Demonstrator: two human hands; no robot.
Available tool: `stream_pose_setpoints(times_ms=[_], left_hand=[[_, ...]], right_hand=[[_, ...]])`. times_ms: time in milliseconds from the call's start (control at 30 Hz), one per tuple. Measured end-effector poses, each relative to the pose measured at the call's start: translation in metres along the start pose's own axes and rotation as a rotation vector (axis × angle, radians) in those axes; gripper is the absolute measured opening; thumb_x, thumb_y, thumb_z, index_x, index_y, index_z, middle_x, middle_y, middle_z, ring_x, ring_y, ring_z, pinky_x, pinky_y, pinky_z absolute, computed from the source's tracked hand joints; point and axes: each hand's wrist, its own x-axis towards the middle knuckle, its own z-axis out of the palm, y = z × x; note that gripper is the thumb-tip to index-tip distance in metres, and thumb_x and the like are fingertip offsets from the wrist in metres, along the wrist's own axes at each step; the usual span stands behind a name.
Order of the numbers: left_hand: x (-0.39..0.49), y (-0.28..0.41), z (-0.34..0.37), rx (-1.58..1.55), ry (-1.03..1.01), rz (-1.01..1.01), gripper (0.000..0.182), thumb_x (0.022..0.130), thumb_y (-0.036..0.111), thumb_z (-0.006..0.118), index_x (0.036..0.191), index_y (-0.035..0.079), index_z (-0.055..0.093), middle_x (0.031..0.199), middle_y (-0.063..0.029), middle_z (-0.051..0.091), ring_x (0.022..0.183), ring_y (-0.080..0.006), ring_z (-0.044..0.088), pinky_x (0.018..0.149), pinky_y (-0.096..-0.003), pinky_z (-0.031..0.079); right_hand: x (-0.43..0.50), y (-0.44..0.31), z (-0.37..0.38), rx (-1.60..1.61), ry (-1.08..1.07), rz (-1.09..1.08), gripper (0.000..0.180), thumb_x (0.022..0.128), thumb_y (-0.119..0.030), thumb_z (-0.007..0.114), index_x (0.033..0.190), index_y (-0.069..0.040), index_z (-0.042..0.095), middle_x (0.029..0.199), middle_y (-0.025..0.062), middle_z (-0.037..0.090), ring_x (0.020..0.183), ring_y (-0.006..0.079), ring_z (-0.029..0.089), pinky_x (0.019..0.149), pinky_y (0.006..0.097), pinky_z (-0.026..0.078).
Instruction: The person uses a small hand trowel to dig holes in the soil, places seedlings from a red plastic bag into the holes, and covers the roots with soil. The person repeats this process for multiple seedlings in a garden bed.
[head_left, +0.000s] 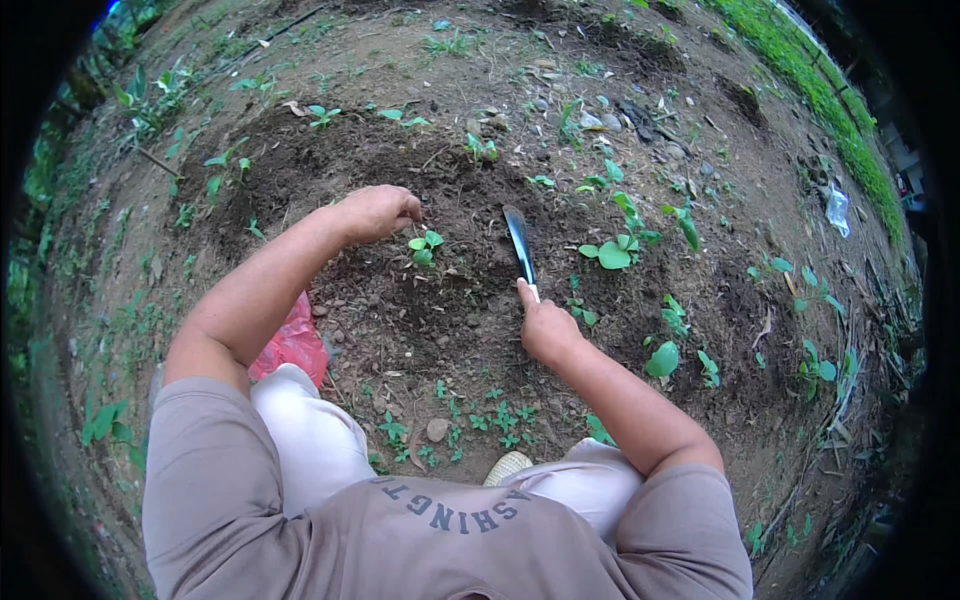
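My right hand (549, 327) grips a long knife (519, 238) by its pale handle, with one finger stretched along it towards the blade. The dark blade points away from me, over the loose brown soil (457, 330). To the left, my left hand (381, 213) is low over the dug soil with its fingers bent; whether anything is pinched in the fingertips is hidden. Just below and right of those fingers grows a small green seedling (424, 249). A larger broad-leaved seedling (615, 253) stands to the right of the blade.
A red plastic bag (296, 341) lies by my left knee, partly behind my arm. Clover-like weeds (504, 421) and a stone (437, 430) lie between my legs. More seedlings (664, 360) grow at right. Farther off are stones (600, 121) and a clear plastic wrapper (838, 211).
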Motion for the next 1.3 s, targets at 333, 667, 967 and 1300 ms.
stream_pose_setpoints(times_ms=[333, 667, 967, 1300], left_hand=[[-0.207, -0.06, 0.066, 0.102, -0.093, -1.122, 0.09, 0.067, 0.037, 0.081, 0.142, 0.013, 0.038, 0.15, -0.017, 0.031, 0.131, -0.0366, 0.04, 0.107, -0.0525, 0.033], [-0.151, -0.093, 0.038, -0.428, 0.293, -0.778, 0.041, 0.07, 0.032, 0.075, 0.099, 0.003, 0.067, 0.094, -0.019, 0.069, 0.091, -0.0327, 0.066, 0.08, -0.0395, 0.05], [-0.195, -0.072, -0.013, 0.024, 0.546, -0.923, 0.036, 0.072, 0.035, 0.077, 0.084, 0.004, 0.061, 0.082, -0.0125, 0.066, 0.081, -0.0307, 0.063, 0.073, -0.0417, 0.048], [-0.197, -0.09, 0.052, -0.695, -0.227, -0.648, 0.021, 0.082, 0.009, 0.048, 0.089, 0.001, 0.066, 0.079, -0.0063, 0.067, 0.073, -0.0163, 0.061, 0.068, -0.0308, 0.049]], right_hand=[[0.023, -0.024, -0.013, -0.282, 0.01, 0.023, 0.048, 0.091, -0.017, 0.046, 0.139, -0.008, 0.041, 0.096, 0.0189, 0.068, 0.085, 0.0308, 0.068, 0.073, 0.0423, 0.055], [0.016, -0.262, 0.012, 0.455, 0.158, -1.179, 0.025, 0.087, -0.014, 0.054, 0.108, -0.006, 0.066, 0.106, 0.0121, 0.061, 0.106, 0.0303, 0.057, 0.091, 0.0418, 0.045], [0.076, -0.26, 0.017, -0.175, -0.048, -0.484, 0.034, 0.089, -0.021, 0.047, 0.114, -0.004, 0.063, 0.119, 0.0158, 0.062, 0.11, 0.0309, 0.061, 0.091, 0.0428, 0.047], [0.048, -0.271, -0.038, 0.2, 0.126, -0.411, 0.024, 0.081, -0.019, 0.053, 0.09, -0.006, 0.07, 0.089, 0.0192, 0.068, 0.088, 0.0356, 0.066, 0.081, 0.0444, 0.051]])
